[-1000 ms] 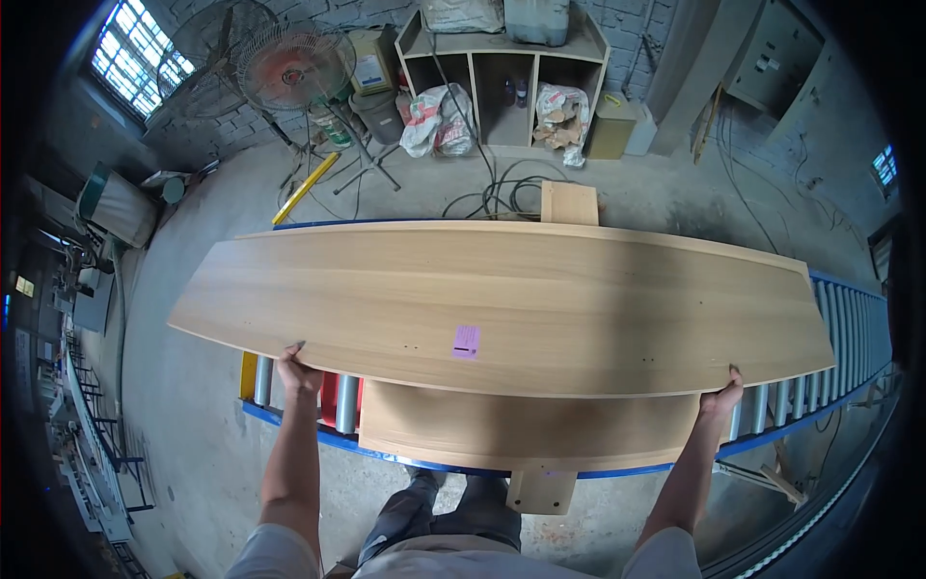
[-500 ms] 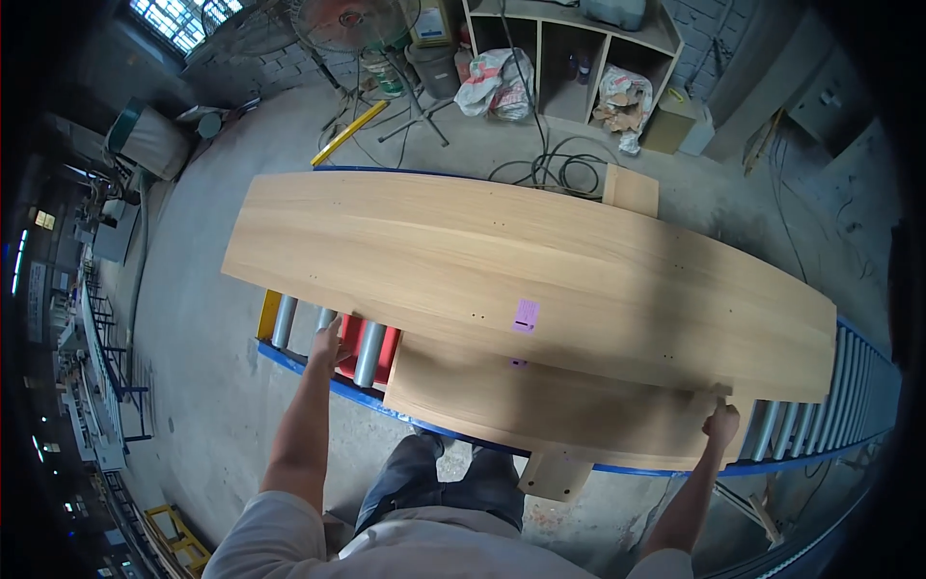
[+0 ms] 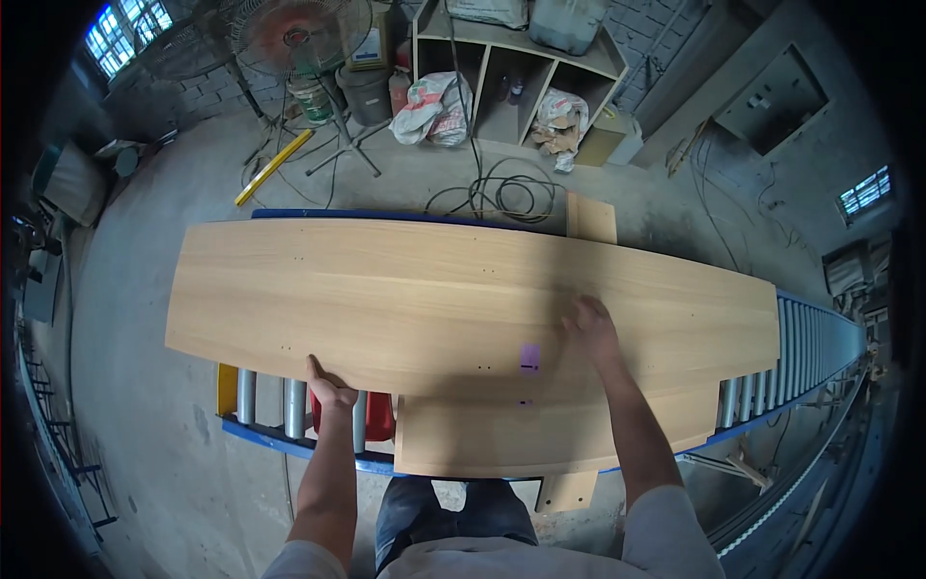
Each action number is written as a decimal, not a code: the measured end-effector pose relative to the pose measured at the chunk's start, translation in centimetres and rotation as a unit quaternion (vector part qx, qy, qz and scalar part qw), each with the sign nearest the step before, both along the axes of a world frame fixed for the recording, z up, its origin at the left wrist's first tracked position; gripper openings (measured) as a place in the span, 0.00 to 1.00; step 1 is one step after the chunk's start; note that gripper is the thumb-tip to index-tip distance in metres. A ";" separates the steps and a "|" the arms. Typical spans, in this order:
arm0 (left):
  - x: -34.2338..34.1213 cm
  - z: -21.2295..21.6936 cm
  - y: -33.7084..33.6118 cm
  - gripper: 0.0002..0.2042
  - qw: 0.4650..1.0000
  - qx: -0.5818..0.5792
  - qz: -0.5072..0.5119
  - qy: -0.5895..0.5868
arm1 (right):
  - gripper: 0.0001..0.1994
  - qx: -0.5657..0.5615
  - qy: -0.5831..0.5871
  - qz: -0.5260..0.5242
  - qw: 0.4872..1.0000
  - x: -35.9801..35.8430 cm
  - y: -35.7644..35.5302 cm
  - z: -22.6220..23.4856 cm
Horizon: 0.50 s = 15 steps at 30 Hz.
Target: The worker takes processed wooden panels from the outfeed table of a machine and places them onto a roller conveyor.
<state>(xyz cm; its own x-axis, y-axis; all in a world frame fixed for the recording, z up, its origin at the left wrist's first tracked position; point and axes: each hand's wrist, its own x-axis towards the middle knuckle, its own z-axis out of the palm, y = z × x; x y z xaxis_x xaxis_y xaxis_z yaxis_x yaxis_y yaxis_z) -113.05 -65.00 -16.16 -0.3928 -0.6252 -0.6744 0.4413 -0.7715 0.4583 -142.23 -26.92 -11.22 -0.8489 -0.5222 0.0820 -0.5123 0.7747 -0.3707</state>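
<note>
Nearest the person, a shorter light-brown wooden board (image 3: pixel 502 439) lies on the blue-framed roller conveyor with steel rollers (image 3: pixel 289 410), its near edge jutting toward the person's legs. On top of it rests the long pale wooden panel with a light grain (image 3: pixel 405 289), stretched left to right across the conveyor and overhanging the shorter board on both sides. The left hand (image 3: pixel 331 391) grips the panel's near edge, thumb on the top face and the other fingers curled underneath, out of sight. The right hand (image 3: pixel 592 328) lies flat on the panel's upper face, fingers spread and open, holding nothing, just right of a small purple square sticker (image 3: pixel 530 355). Beyond the panel, a coil of black cable (image 3: pixel 497 198) lies on the concrete floor; farther back stand a wooden open-fronted shelf unit (image 3: pixel 521 72) and a round pedestal fan (image 3: pixel 299 34)
</note>
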 end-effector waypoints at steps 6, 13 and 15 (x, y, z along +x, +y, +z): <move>3.8 -4.5 -4.0 0.23 0.997 -0.049 0.011 0.053 | 0.30 0.113 0.046 0.048 0.991 -11.6 -10.7 -0.7; 3.4 -4.2 -4.3 0.28 0.998 -0.066 0.001 0.003 | 0.29 0.111 -0.028 0.082 0.990 -16.2 -13.3 -4.6; 0.6 -2.2 -2.3 0.28 0.996 -0.040 0.011 -0.081 | 0.30 0.105 -0.004 0.051 0.993 -15.8 -11.3 -5.0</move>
<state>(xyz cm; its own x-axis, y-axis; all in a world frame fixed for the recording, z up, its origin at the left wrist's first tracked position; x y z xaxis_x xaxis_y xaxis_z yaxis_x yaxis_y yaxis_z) -112.47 -67.31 -18.36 -0.2693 -0.6865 -0.6754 0.3728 -0.7210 0.5842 -158.00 -38.25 -16.18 -0.7906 -0.6107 -0.0443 -0.5902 0.7794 -0.2101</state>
